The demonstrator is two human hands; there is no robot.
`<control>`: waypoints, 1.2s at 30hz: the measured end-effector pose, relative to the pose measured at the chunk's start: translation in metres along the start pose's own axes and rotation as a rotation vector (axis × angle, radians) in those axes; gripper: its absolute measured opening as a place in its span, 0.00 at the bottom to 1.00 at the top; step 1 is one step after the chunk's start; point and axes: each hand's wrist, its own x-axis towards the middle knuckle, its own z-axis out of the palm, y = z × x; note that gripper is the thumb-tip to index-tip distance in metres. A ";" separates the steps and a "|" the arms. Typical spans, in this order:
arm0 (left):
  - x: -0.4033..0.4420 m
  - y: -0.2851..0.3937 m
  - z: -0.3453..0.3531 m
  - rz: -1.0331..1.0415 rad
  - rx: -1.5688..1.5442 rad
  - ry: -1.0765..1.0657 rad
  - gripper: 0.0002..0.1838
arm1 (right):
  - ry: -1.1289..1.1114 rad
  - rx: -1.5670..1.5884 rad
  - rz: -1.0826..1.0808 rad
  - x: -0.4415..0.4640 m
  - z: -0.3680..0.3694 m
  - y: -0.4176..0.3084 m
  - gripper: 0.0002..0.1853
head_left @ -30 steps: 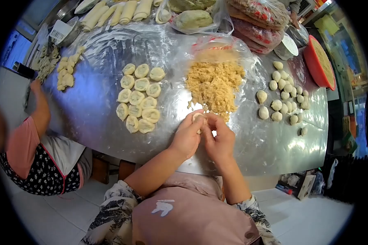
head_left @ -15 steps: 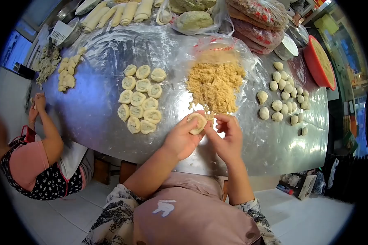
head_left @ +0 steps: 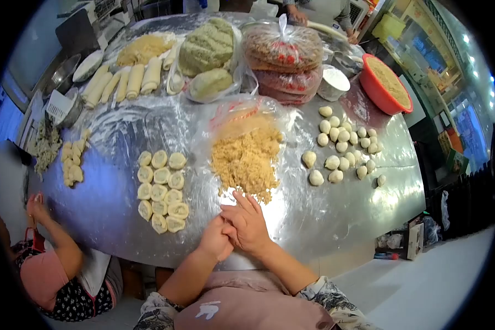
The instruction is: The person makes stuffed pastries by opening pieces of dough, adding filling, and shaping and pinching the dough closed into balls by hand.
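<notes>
My left hand (head_left: 216, 240) is closed near the front of the table, its fingers curled inward. My right hand (head_left: 249, 226) lies over it, fingers stretched forward and touching the left. The round of dough seen in my left hand a moment ago is hidden between them. Just beyond my fingertips is a heap of crumbly yellow-brown filling (head_left: 246, 159) on a plastic bag. To the left, filled dough rounds (head_left: 159, 192) stand in rows, with pale green showing in several. Several pale round balls (head_left: 342, 147) lie to the right.
Dough rolls (head_left: 135, 81), a bag of green dough (head_left: 209, 49) and tied bags of brown filling (head_left: 283, 49) line the back. A red basin (head_left: 388, 85) and a white tub (head_left: 334, 82) stand back right. Co-workers' hands (head_left: 37, 208) are at the left edge and at the far side.
My view has tilted up, so more of the table's back shows. My right hand has come over my left, and the dough round has gone out of sight between them.
</notes>
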 end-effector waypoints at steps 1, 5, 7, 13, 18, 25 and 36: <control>0.000 -0.002 0.001 -0.020 -0.009 0.014 0.21 | 0.038 0.043 0.033 -0.001 0.002 0.001 0.18; -0.005 0.010 0.047 0.004 -0.251 0.044 0.18 | 0.255 0.305 0.235 0.000 0.001 0.001 0.16; -0.005 0.013 0.054 0.034 -0.156 0.011 0.17 | 0.365 0.371 0.233 0.001 0.004 0.001 0.16; -0.001 0.001 0.030 0.106 0.250 0.112 0.19 | 0.289 0.133 0.138 0.001 0.004 -0.011 0.11; -0.003 -0.001 0.052 0.315 0.179 0.125 0.20 | 0.366 0.462 0.626 0.013 -0.001 -0.018 0.16; -0.011 0.015 0.044 0.647 0.968 0.257 0.14 | 0.419 1.351 0.899 0.027 -0.007 -0.039 0.34; -0.012 0.018 0.040 0.924 0.965 0.116 0.42 | 0.239 0.943 0.710 0.009 -0.008 -0.024 0.20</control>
